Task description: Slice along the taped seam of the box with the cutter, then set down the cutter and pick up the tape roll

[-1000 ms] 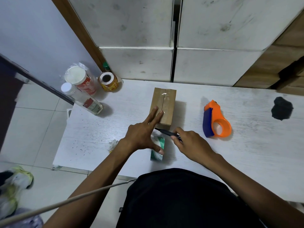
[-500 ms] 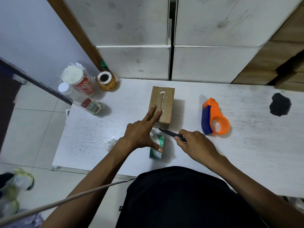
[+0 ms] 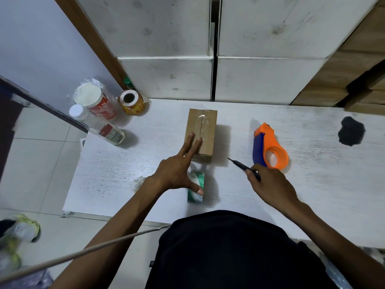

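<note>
On the white worktop (image 3: 312, 184), my left hand (image 3: 177, 174) lies with two straight fingers (image 3: 190, 142) pressing the taped brown cardboard box (image 3: 205, 132); its thumb touches a green-and-white packet (image 3: 196, 188) whose print is too blurred to read. My right hand (image 3: 270, 186) pinches a thin black pen-like tool (image 3: 241, 166), tip toward the box, just beside the orange-and-blue tape dispenser (image 3: 268, 149). Far left, bottle labels are unreadable.

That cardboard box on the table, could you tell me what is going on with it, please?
A person's left hand presses two straight fingers on the taped cardboard box. The right hand grips a dark pen beside the box, tip clear of it. An orange tape dispenser lies to the right.
</note>
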Demonstrator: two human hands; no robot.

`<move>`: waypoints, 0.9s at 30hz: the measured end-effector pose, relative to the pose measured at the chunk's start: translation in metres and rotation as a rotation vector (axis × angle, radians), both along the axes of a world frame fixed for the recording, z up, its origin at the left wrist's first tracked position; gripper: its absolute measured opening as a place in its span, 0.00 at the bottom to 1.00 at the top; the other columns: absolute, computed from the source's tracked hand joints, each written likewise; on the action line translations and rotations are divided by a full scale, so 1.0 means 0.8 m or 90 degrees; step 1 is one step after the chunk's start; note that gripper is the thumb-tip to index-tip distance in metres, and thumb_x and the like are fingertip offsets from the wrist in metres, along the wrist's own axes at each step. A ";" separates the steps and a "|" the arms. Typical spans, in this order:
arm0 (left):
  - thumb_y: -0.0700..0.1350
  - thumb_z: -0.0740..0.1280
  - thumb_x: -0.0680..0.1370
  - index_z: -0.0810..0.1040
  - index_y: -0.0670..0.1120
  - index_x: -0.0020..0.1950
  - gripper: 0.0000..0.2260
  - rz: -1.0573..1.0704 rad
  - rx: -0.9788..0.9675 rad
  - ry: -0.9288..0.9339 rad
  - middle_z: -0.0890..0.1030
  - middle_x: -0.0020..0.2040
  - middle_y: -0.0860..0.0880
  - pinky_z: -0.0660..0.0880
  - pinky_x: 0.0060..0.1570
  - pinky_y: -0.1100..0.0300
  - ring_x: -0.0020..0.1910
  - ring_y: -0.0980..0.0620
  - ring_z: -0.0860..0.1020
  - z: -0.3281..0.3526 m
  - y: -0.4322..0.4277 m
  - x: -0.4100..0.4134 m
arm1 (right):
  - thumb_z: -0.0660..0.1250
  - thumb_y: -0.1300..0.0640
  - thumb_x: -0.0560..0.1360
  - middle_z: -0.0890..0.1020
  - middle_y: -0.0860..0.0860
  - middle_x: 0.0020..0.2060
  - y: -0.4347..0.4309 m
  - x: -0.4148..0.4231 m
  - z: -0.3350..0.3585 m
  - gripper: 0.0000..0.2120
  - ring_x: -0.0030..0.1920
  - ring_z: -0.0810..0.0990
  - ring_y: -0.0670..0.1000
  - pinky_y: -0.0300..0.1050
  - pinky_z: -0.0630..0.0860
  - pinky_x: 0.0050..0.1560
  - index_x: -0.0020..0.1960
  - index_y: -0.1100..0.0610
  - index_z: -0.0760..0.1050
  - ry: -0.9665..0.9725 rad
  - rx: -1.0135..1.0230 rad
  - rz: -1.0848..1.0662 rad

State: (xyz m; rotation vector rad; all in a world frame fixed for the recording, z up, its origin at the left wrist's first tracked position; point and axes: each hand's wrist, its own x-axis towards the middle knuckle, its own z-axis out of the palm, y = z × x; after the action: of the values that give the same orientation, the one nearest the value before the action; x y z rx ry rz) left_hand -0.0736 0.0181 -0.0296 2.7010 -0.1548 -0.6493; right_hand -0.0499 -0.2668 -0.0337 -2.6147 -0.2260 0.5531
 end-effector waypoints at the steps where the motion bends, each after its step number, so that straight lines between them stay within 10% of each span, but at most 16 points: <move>1: 0.70 0.78 0.58 0.33 0.60 0.80 0.67 0.005 -0.023 -0.003 0.28 0.79 0.58 0.79 0.39 0.54 0.54 0.43 0.82 -0.001 0.001 -0.001 | 0.60 0.50 0.81 0.73 0.49 0.25 0.000 0.000 -0.006 0.12 0.27 0.73 0.53 0.44 0.62 0.26 0.44 0.55 0.74 0.000 0.013 -0.010; 19: 0.64 0.80 0.62 0.51 0.60 0.81 0.55 0.258 -0.245 -0.124 0.42 0.81 0.61 0.82 0.49 0.50 0.67 0.51 0.75 -0.026 -0.010 -0.060 | 0.62 0.55 0.81 0.78 0.54 0.33 0.042 0.045 -0.097 0.09 0.32 0.75 0.54 0.40 0.60 0.24 0.51 0.62 0.72 -0.029 -0.041 -0.101; 27: 0.63 0.80 0.63 0.50 0.60 0.81 0.54 0.331 -0.286 -0.092 0.52 0.79 0.61 0.81 0.50 0.55 0.59 0.54 0.77 -0.038 -0.016 -0.073 | 0.64 0.62 0.79 0.76 0.59 0.40 0.053 0.051 -0.102 0.08 0.38 0.78 0.59 0.52 0.74 0.34 0.52 0.65 0.67 0.020 0.092 -0.174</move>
State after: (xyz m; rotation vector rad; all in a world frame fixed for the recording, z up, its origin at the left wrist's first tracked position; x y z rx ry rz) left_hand -0.1322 0.0050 -0.0600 2.2132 0.3206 -0.2255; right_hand -0.0091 -0.2244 -0.1153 -2.4411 0.0969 0.4624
